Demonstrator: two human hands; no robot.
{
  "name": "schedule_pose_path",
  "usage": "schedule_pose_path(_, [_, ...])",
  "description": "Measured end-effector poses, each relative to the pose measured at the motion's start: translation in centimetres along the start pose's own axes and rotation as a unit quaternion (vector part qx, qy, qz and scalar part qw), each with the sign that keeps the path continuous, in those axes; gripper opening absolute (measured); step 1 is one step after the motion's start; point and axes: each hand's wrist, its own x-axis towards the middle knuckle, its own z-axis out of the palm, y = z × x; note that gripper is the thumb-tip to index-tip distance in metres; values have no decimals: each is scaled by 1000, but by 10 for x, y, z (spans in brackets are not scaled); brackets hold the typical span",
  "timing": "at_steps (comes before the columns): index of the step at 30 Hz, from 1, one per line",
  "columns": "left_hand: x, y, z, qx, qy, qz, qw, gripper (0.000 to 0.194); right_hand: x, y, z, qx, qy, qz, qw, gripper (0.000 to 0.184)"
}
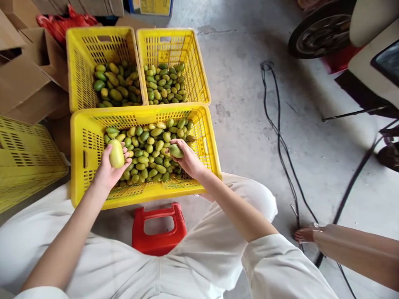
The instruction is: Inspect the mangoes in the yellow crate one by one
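Note:
My left hand (109, 166) holds a large, pale yellow-green oval fruit (116, 153) above the left side of the near yellow crate (146, 197). Its fingers curl behind and under the fruit. A smaller, darker green oval fruit (176, 150) is in my right hand (187, 160), gripped between thumb and fingers over the crate's right part. Below both hands lies a heap of green and yellowish oval fruits (152, 160) of mixed size. The exact kind of fruit cannot be told.
Behind stand two more yellow crates, left (71, 74) and right (204, 79), with similar fruits. Cardboard boxes (28, 79) and another yellow crate (28, 153) are at left. A red plastic stool (156, 243) sits between my legs. Cables (280, 137), a vehicle wheel (322, 31) and another person's leg (355, 249) are right.

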Motion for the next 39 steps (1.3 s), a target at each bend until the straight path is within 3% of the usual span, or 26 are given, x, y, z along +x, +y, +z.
schedule_pose_path(6, [3, 4, -3, 34, 15, -10, 999, 36, 3, -4, 0, 16, -14, -9, 1000, 54])
schedule_pose_path(14, [0, 1, -9, 70, -44, 1, 997, 25, 1, 0, -2, -30, 16, -1, 999, 69])
schedule_pose_path(18, [1, -1, -14, 62, -41, 16, 997, 31, 4, 4, -7, -41, 12, 10, 999, 62])
schedule_pose_path(23, [4, -1, -11, 38, -5, 21, 999, 23, 9, 5, -12, -35, 0, 18, 999, 57])
schedule_pose_path(26, [3, 0, -4, 34, 10, 19, 999, 11, 9, 3, -11, -9, 16, 23, 1000, 53])
schedule_pose_path(29, [1, 2, 1, 38, 34, -10, 999, 32, 9, 2, -10, 25, 47, 6, 999, 52])
schedule_pose_path(32, [2, 2, 0, 31, 25, -23, 999, 22, 11, 3, -11, 61, 71, 0, 996, 56])
schedule_pose_path(35, [5, -1, -6, 8, 9, 6, 1000, 12, 12, 2, -14, 86, 56, 16, 995, 51])
schedule_pose_path(39, [6, 0, -8, -33, 49, 39, 997, 17, 11, -1, -18, 119, 26, 48, 991, 40])
